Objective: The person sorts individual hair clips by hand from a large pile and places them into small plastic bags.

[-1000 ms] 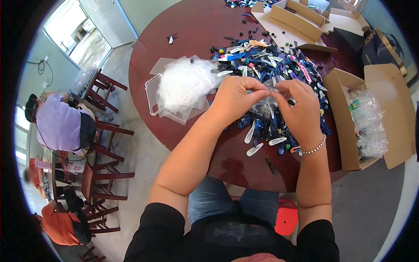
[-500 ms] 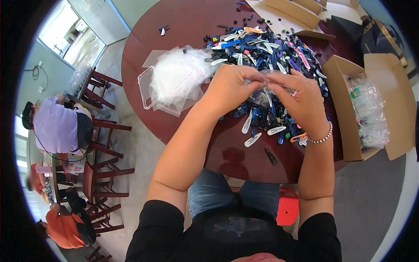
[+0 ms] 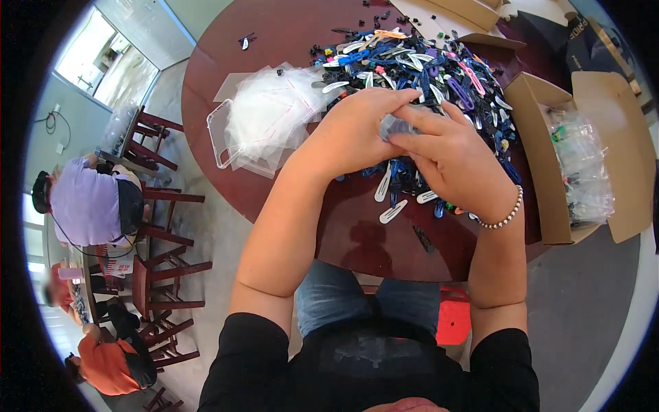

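A small clear plastic bag is between my two hands, mostly covered by fingers; its contents are hard to make out. My left hand is closed on the bag from the left. From the right, my right hand holds it too, its fingers lying across the bag. Under and behind both hands spreads a heap of hair clips, mainly dark blue and black, with white, pink and orange ones mixed in. White snap clips lie at its near edge. Left of my left hand is a pile of clear plastic bags.
At right, an open cardboard box holds several filled clear bags. More cardboard lies at the far edge of the round table. A dark clip lies near me. Other people sit at left, one in a lilac top.
My fingers have moved from pinching the bag's top edge to closing around it, with the right hand nearer the left. The view has shifted slightly.
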### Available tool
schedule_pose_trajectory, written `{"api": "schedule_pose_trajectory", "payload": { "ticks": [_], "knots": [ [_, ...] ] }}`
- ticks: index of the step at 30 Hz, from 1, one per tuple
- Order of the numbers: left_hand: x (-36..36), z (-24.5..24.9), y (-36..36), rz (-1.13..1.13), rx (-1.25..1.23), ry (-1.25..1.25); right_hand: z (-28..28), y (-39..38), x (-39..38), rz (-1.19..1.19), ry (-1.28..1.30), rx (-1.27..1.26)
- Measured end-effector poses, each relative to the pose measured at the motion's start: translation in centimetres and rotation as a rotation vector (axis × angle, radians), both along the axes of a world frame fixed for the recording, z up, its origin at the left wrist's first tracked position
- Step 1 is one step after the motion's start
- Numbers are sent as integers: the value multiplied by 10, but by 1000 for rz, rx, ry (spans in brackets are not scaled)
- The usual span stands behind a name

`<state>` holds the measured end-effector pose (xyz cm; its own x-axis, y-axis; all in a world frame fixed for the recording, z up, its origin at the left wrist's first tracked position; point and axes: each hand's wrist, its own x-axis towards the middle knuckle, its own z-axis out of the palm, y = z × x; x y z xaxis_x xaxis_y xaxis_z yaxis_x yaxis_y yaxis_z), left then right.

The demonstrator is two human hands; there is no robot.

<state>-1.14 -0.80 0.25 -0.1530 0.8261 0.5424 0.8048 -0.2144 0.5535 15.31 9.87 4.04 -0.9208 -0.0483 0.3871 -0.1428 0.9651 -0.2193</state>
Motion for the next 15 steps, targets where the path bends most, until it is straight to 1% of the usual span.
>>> {"api": "schedule_pose_trajectory", "payload": {
  "ticks": [4, 6, 7, 9, 10, 12, 13, 14, 15],
  "knots": [
    [0, 3, -2, -30, -34, -29, 2, -1, 1, 17, 32, 4],
    [-1, 5, -2, -105, -99, -187, -1, 2, 0, 55, 119, -25],
    [-1, 5, -2, -104, -100, -188, -1, 3, 0, 56, 118, -25],
    [-1, 5, -1, -37, -112, -284, 0, 4, 0, 39, 172, -30],
    [-2, 5, -2, -37, -109, -285, 3, 6, 2, 39, 171, -27],
    [-6, 2, -2, 97, -154, -267, 13, 12, 8, -56, 201, -367],
    [-7, 2, -1, 97, -146, -268, 16, 22, 11, -81, 272, -238],
    [-8, 3, -1, 157, -188, -258, 16, 28, 17, -79, 271, -230],
    [-8, 3, 0, 216, -231, -247, 15, 32, 24, -183, 71, -308]
  ]
}}
